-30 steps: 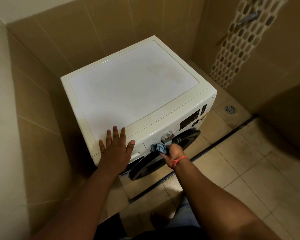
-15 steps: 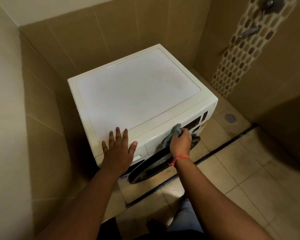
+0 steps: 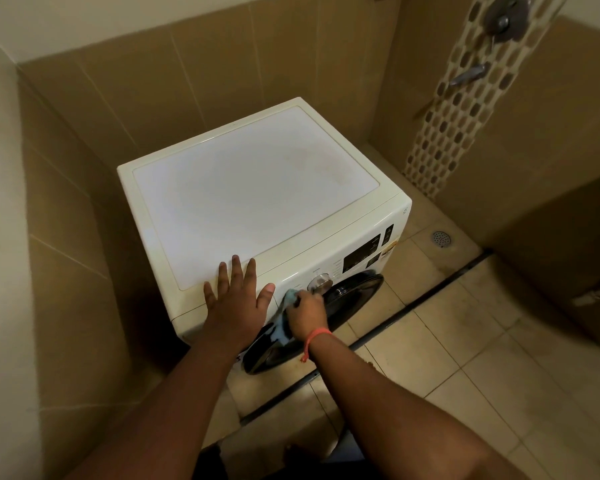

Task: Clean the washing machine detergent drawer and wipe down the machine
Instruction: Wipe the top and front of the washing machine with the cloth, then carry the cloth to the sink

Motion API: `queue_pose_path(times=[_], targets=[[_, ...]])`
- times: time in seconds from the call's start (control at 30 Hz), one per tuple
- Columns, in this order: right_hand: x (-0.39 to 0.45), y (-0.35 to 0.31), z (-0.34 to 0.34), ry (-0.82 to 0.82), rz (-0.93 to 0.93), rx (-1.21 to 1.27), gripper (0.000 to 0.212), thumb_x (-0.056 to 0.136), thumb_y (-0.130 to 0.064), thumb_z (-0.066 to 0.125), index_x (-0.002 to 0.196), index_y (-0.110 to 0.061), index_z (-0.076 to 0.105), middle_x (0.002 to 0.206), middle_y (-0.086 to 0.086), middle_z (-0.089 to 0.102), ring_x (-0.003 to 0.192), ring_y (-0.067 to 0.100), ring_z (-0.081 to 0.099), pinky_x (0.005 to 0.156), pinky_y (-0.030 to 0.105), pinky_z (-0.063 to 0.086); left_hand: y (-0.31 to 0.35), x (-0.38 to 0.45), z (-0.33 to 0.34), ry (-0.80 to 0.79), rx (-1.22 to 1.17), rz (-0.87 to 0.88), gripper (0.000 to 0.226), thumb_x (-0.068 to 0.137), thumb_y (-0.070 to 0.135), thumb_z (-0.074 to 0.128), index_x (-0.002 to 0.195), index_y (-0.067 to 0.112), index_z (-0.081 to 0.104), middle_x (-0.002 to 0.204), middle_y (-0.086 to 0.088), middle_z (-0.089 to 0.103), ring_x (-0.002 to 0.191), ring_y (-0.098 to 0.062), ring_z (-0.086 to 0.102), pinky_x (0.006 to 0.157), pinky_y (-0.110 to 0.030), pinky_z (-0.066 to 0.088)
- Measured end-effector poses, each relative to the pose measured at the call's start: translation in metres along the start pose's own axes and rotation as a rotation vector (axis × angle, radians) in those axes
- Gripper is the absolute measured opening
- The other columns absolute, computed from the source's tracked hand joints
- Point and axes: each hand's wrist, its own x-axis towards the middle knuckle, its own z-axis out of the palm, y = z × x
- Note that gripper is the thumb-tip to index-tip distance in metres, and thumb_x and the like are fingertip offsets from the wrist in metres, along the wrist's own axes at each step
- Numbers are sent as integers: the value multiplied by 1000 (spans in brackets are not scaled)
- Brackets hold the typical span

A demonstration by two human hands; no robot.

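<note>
Low centre of the frame: the left hand [image 3: 234,303] lies flat, fingers spread, on the washing machine [image 3: 257,202] – right hand [image 3: 307,311] clutches a blue cloth [image 3: 284,318] beside the dial [image 3: 320,283]; panel lettering too small to read.

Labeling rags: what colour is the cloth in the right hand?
Light blue cloth, gripped by the right hand; head view.

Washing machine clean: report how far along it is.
Done: the detergent drawer sits closed; its cleaning can't be confirmed. In hand: the right hand rubs a blue cloth on the white washing machine front beside the silver dial; the left hand braces. Left: a faint brownish smear marks the top.
</note>
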Motion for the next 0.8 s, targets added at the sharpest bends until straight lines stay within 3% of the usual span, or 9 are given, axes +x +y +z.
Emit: queue_pose_path(times=[0.07,0.17,0.27,0.37,0.5,0.57,0.63,0.7,0.8], targets=[[-2,2,-10,-107,9,117,28,93,-12,53,118,-7,64,115,17,63,103,29,62,96,41,51,6,-1,-4,3,-9,9,70,97,60,13,157,27,-1,165,-3,-11,151,-25,-15,119,-56,-3],[-7,0,-34,-124,73,460,15,89,-10,57,99,-10,68,99,16,68,97,32,66,90,46,55,9,-3,-10,32,-27,16,69,98,58,15,157,25,3,166,-3,-8,151,-25,-12,119,-55,-2],[-12,0,-60,-178,133,858,15,90,-3,52,99,-4,64,103,25,65,98,39,64,94,52,52,17,-3,-11,93,-118,24,65,101,53,22,157,21,13,166,-5,1,152,-25,-5,120,-52,2],[-22,2,-89,-244,129,998,15,94,-15,53,103,-5,60,106,23,62,99,36,60,97,50,46,37,-2,-11,16,-392,-6,63,102,52,28,155,20,24,164,-6,16,151,-24,11,122,-44,14],[-35,3,-126,-234,22,877,32,85,-33,71,101,-7,64,100,18,69,95,29,67,92,43,53,77,-1,-17,-212,-640,-36,54,96,62,33,140,33,47,142,8,52,128,-18,51,107,-38,40],[-38,2,-147,-233,-75,736,25,82,-30,73,96,-10,66,97,17,69,89,27,68,84,40,55,101,-3,-25,-231,-795,-3,42,97,54,44,133,35,54,127,20,55,111,0,57,90,-19,43],[-40,3,-171,-254,-162,688,18,86,-23,70,97,-9,67,98,18,69,89,28,68,82,40,55,127,-4,-33,-252,-909,53,19,97,41,54,111,34,66,117,18,65,94,10,61,74,-9,44],[-43,4,-200,-238,-229,674,10,89,-16,66,96,-8,67,96,18,69,89,28,67,82,40,55,155,-4,-44,-261,-911,99,14,96,38,59,92,30,70,97,9,73,87,0,66,74,-18,49],[-51,15,-254,-85,-311,517,5,89,-11,66,86,-14,70,92,10,64,83,18,63,69,25,50,203,-3,-53,-236,-848,191,26,93,36,64,84,12,67,76,1,66,72,-11,60,70,-27,44]])
